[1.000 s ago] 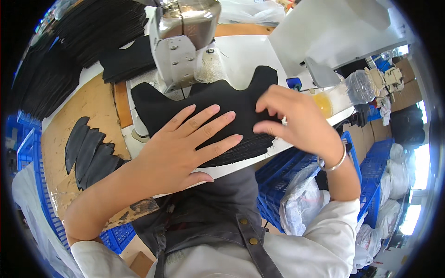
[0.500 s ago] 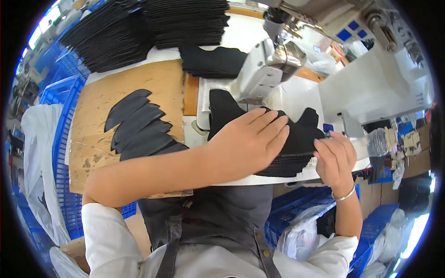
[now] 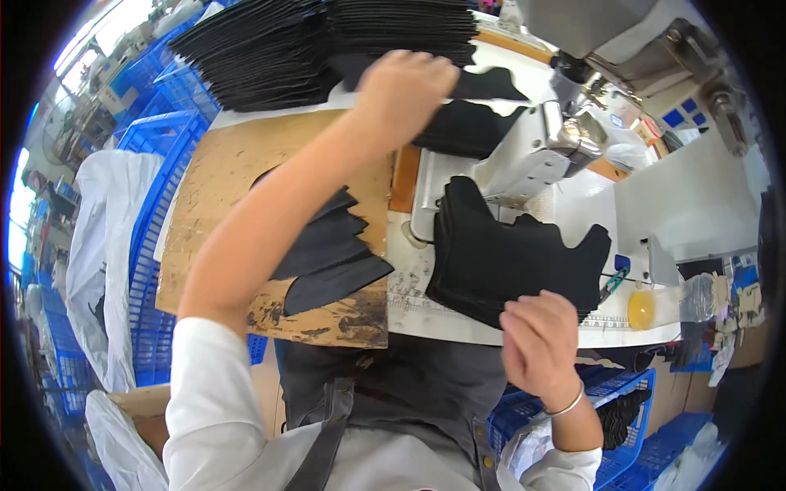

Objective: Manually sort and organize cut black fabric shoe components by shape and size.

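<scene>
My left hand (image 3: pixel 405 98) is stretched to the far side, closed on a dark fabric piece (image 3: pixel 490 84) that shows to its right. Just nearer lies a low pile of black pieces (image 3: pixel 468 129). A neat stack of shaped black fabric pieces (image 3: pixel 520 258) rests on the white table in front of the sewing machine (image 3: pixel 532 151). At that stack's front edge is my right hand (image 3: pixel 542 344), fingers curled together; whether they pinch anything is hidden. Beneath my left forearm, several overlapping dark pieces (image 3: pixel 327 258) lie on a brown board (image 3: pixel 217 176).
Tall stacks of black pieces (image 3: pixel 254 57) stand at the back left. Teal snips (image 3: pixel 614 284) and a yellow round thing (image 3: pixel 641 309) lie at the right. Blue crates (image 3: pixel 147 286) flank the table, with a white bag (image 3: pixel 106 245) over the left one.
My left hand has left the front stack for the pieces at the back. My right hand has moved from the stack's right end to its front edge. The view has shifted.
</scene>
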### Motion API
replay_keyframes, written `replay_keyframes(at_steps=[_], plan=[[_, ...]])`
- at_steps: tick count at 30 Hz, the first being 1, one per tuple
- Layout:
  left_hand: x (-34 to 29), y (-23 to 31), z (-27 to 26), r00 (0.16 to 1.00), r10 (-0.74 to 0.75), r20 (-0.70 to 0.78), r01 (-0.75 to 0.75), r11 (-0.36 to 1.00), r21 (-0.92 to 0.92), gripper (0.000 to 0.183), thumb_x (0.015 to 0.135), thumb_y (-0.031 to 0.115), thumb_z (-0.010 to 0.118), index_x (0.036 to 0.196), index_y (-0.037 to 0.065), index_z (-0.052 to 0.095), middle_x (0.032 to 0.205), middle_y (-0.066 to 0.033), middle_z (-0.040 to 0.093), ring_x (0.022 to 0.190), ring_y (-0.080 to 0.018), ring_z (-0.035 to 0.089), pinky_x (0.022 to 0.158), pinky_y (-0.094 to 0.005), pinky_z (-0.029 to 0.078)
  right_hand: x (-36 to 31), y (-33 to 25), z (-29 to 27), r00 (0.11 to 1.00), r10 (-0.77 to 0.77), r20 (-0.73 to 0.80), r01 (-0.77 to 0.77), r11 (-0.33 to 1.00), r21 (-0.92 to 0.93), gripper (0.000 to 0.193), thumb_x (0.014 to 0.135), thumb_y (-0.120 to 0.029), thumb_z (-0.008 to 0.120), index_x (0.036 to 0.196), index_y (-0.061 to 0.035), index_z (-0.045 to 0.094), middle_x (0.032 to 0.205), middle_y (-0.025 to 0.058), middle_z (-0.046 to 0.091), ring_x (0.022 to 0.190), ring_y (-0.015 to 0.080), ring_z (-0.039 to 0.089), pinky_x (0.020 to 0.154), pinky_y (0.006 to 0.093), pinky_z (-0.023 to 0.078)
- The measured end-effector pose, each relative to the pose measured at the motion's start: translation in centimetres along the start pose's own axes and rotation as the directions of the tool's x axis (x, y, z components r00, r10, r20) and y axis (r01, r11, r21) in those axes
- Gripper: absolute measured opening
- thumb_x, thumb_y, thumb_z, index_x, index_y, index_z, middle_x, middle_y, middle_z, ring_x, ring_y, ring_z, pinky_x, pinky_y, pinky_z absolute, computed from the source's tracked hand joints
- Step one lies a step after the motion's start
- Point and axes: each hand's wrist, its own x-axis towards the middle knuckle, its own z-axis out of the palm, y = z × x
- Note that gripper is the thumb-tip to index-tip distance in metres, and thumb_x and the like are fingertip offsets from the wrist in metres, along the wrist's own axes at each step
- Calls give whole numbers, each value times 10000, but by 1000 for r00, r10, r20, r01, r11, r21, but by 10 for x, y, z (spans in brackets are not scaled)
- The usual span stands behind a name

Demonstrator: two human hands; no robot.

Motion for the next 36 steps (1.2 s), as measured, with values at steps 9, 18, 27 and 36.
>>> replay_keyframes(at_steps=[9, 18, 27, 36], plan=[[-59, 12, -5, 979, 163, 123, -95, 896, -434, 258, 829, 283, 655, 972, 74, 607, 967, -80, 606, 953, -234, 582, 840, -375, 436, 13, -40, 65, 965, -154, 210, 88, 952, 294, 296, 700, -77, 687, 981, -13, 625, 1015, 116, 625, 879, 252, 618, 813, 395, 493], [-139, -2, -12, 863, 303, 405, 162, 594, -788, 229, 765, 100, 711, 920, 35, 555, 905, -96, 527, 898, -271, 546, 771, -369, 444, 40, -58, 101, 933, 78, 351, -120, 988, 100, 479, 804, -285, 653, 1156, 11, 520, 1212, 196, 513, 1183, 346, 464, 965, 453, 402], [-143, -2, -9, 896, 258, 362, 214, 464, -860, 161, 746, 40, 708, 838, 21, 578, 793, -73, 553, 714, -222, 557, 632, -321, 447, 50, -59, 110, 939, 120, 321, -144, 988, 53, 488, 765, -239, 694, 1154, 13, 539, 1171, 157, 519, 1172, 342, 469, 970, 457, 387], [-166, -19, -7, 942, 102, 320, 304, 150, -941, 115, 801, 19, 674, 892, 45, 609, 833, -29, 575, 743, -139, 562, 684, -268, 462, 55, -62, 111, 934, 118, 336, -109, 993, -45, 459, 739, -237, 713, 1095, 20, 580, 1104, 137, 520, 1146, 306, 479, 969, 446, 391]])
